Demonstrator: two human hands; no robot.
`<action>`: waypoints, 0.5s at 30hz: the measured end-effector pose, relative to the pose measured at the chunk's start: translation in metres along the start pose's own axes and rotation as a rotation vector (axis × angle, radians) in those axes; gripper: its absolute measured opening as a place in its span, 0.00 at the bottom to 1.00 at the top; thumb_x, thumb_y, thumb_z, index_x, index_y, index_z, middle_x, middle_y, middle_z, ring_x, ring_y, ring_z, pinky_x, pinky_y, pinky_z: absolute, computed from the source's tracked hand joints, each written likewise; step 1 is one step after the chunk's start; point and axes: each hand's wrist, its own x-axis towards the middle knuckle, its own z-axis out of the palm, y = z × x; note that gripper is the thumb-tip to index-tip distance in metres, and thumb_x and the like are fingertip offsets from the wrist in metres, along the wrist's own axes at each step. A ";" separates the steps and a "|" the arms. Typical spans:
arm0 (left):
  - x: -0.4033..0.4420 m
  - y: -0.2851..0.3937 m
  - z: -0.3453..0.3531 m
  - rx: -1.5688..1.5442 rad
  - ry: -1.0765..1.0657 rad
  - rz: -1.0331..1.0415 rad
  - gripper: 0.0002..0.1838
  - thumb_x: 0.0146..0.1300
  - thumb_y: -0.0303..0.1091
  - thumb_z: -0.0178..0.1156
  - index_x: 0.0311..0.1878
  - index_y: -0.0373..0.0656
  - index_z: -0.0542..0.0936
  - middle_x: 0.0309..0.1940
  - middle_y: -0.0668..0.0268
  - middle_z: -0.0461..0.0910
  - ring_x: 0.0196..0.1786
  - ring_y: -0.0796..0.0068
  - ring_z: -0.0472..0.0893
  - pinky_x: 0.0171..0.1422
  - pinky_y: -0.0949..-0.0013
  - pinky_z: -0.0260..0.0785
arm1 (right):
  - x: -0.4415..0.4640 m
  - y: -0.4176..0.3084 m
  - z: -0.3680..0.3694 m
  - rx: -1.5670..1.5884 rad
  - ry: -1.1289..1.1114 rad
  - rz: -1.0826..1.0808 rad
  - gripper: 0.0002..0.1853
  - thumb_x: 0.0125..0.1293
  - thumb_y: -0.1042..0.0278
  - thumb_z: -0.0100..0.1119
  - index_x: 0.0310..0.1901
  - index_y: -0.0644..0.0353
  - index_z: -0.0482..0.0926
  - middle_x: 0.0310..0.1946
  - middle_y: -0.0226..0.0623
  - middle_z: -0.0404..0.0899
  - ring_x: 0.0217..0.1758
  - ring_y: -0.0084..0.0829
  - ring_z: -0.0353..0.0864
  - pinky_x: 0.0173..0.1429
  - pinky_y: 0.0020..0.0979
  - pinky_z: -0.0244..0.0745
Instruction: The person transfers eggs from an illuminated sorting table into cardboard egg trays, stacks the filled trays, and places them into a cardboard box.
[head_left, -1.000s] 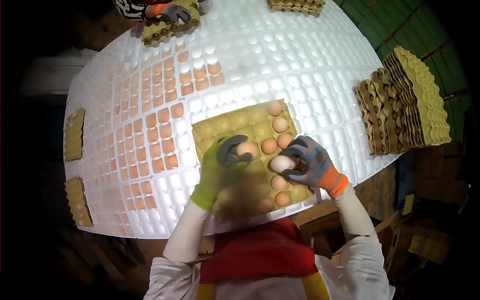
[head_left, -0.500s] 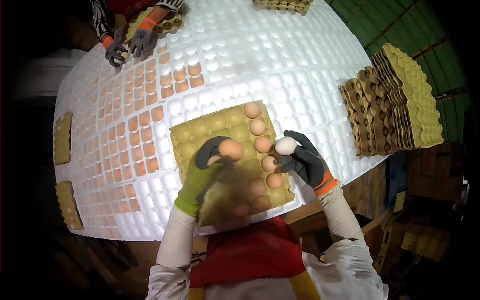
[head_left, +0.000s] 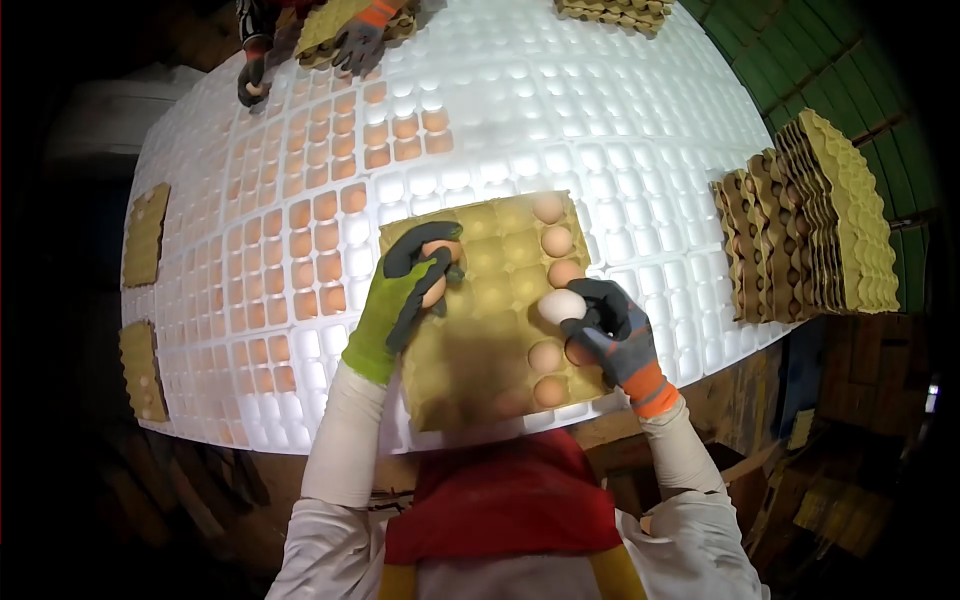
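My left hand [head_left: 395, 295], in a green and grey glove, curls closed around two brown eggs [head_left: 434, 291] above the left side of a yellowish cardboard egg tray [head_left: 500, 256]. In my right hand [head_left: 618, 338], gloved in grey and orange, a white egg [head_left: 561, 307] is held at the fingertips over the tray's right part. Brown eggs [head_left: 556, 241] stand in a column along the tray's right edge. Two more brown eggs [head_left: 546, 356] sit just left of my right fingers. One egg is partly hidden under that hand.
White moulded trays [head_left: 620, 165] cover the table, many cells holding brown eggs [head_left: 326, 238]. A stack of cardboard egg trays [head_left: 815, 220] stands at right. Across the table, a co-worker's gloved hands [head_left: 360, 45] work beside another cardboard tray; one holds an egg.
My view has shifted slightly. My left hand has moved to the tray's left side with its eggs. My right hand has brought the white egg in over the tray. The co-worker's hands have moved apart.
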 end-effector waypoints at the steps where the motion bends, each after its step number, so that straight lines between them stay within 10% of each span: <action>1: 0.003 -0.001 0.002 0.096 0.043 0.024 0.17 0.74 0.34 0.61 0.62 0.38 0.79 0.41 0.66 0.82 0.39 0.81 0.79 0.34 0.78 0.70 | 0.001 0.005 0.007 -0.209 0.013 -0.234 0.19 0.67 0.69 0.69 0.59 0.53 0.82 0.41 0.36 0.84 0.33 0.29 0.82 0.34 0.31 0.76; 6: 0.031 -0.004 -0.005 0.302 0.006 0.151 0.15 0.70 0.30 0.63 0.58 0.43 0.85 0.49 0.67 0.81 0.43 0.78 0.80 0.42 0.74 0.72 | 0.006 0.006 0.048 -0.947 -0.067 -0.582 0.28 0.59 0.64 0.72 0.63 0.47 0.79 0.44 0.37 0.80 0.41 0.43 0.81 0.45 0.40 0.79; 10: 0.046 0.002 0.024 0.723 0.000 0.316 0.18 0.63 0.31 0.66 0.56 0.56 0.87 0.59 0.63 0.76 0.55 0.62 0.82 0.57 0.62 0.77 | 0.016 -0.009 0.010 -0.659 0.322 -0.393 0.24 0.57 0.60 0.73 0.56 0.49 0.79 0.41 0.40 0.79 0.43 0.44 0.82 0.45 0.44 0.78; 15: 0.100 0.003 0.076 1.336 -0.052 0.393 0.19 0.57 0.36 0.70 0.54 0.59 0.86 0.62 0.59 0.74 0.56 0.54 0.82 0.56 0.54 0.78 | 0.057 0.004 -0.004 -1.257 0.051 -0.303 0.21 0.56 0.61 0.74 0.51 0.51 0.80 0.42 0.38 0.80 0.45 0.42 0.83 0.47 0.41 0.80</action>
